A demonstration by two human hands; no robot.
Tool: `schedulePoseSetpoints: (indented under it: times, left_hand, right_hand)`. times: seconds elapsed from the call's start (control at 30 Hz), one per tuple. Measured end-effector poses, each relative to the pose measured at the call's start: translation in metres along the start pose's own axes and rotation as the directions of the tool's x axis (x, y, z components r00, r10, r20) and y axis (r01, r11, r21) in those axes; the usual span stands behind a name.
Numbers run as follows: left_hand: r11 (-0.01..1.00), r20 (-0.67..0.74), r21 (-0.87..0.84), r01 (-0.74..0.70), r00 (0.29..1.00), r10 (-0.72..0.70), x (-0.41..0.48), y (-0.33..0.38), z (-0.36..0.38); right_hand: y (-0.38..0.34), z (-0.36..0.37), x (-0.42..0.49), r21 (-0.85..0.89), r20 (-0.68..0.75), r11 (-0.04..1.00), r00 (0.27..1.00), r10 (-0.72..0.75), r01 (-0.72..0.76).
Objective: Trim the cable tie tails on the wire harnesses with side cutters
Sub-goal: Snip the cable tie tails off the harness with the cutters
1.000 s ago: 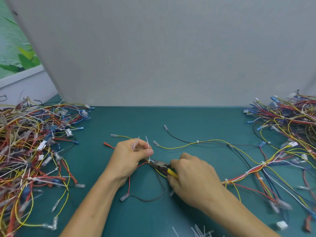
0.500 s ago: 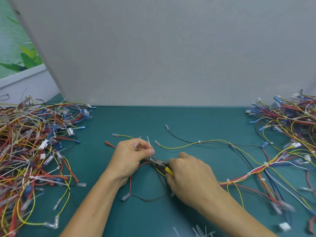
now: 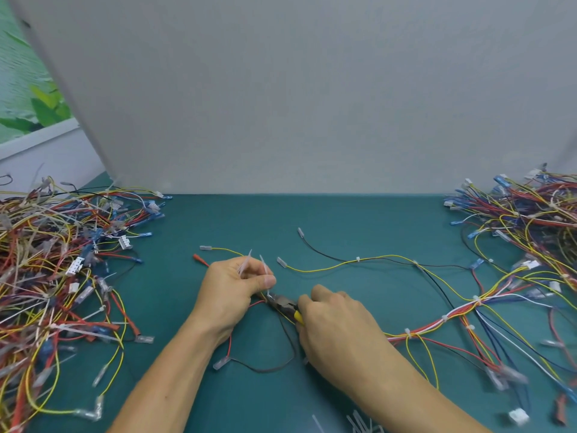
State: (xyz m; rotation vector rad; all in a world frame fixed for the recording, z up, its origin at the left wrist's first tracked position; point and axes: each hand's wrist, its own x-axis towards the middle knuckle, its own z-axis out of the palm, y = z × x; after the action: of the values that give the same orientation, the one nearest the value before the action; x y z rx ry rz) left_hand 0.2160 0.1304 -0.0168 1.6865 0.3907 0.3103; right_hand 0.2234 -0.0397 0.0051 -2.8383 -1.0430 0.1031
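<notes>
Your left hand (image 3: 231, 292) pinches the harness (image 3: 443, 318) on the surface (image 3: 343, 220), tie tail (image 3: 263, 267) upright; your right hand (image 3: 337, 326) grips the side cutters (image 3: 282, 303), tips seemingly at its base. Cut flush, clear of wires.

A plain grey panel (image 3: 296, 89) stands upright behind the teal tabletop (image 3: 359, 220). At far left, a white ledge (image 3: 37, 142) sits below green leaves (image 3: 43, 110).

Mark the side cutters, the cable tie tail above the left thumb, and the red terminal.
side cutters (image 3: 282, 303), head view, metal head.
cable tie tail (image 3: 263, 264), head view, free upper stretch.
red terminal (image 3: 199, 258), head view, mid-sleeve.
</notes>
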Motion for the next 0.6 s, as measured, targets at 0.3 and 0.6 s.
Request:
schedulePoseSetpoints:
  times: [0.3, 0.6]
  left_hand:
    - [0.882, 0.114, 0.447, -0.149, 0.988, 0.109, -0.002, 0.006, -0.001]
    - [0.89, 0.156, 0.435, -0.136, 0.985, 0.074, -0.002, 0.007, -0.009]
  right_hand:
    - [-0.002, 0.008, -0.004, -0.052, -0.033, 0.999, 0.999, -0.004, 0.003]
    - [0.002, 0.004, -0.003, 0.034, -0.04, 0.999, 0.999, 0.004, -0.003]
